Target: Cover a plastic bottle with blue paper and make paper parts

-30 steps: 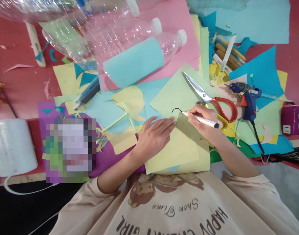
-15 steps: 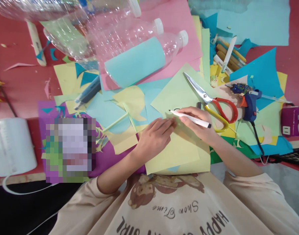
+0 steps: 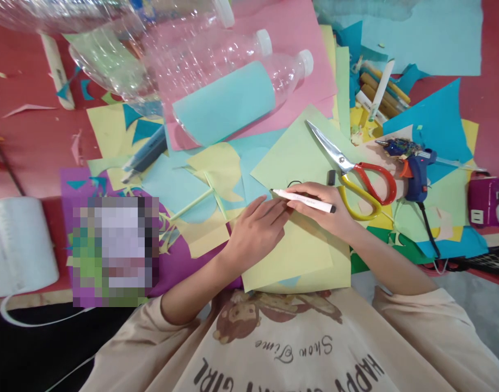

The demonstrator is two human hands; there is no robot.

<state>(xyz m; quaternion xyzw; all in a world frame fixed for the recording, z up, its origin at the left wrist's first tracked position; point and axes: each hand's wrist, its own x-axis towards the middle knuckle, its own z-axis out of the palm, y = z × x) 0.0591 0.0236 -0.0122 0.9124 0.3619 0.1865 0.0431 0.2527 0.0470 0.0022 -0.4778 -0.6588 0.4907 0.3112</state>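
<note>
My right hand [image 3: 325,209] holds a white marker [image 3: 306,202] with a black end, its tip pointing left just above my left fingers. A short curved black line shows on the pale green sheet [image 3: 302,147] beside the marker. Flat on the paper lies my left hand [image 3: 259,231], palm down, fingers stretched toward the marker. Under both hands is a pale yellow sheet [image 3: 294,256]. A black marker cap [image 3: 331,177] sits just beyond my right hand, next to scissors [image 3: 345,165] with red and yellow handles.
Clear plastic bottles [image 3: 290,73] lie at the top, one wrapped in light blue paper [image 3: 228,100]. A glue gun [image 3: 416,174] and a purple box [image 3: 488,201] are at the right. Blue markers [image 3: 145,155], paper scraps and a white case [image 3: 23,245] are at the left.
My right hand has moved the marker a little to the left and down, and its tip is now nearer my left fingers. My left hand has hardly moved.
</note>
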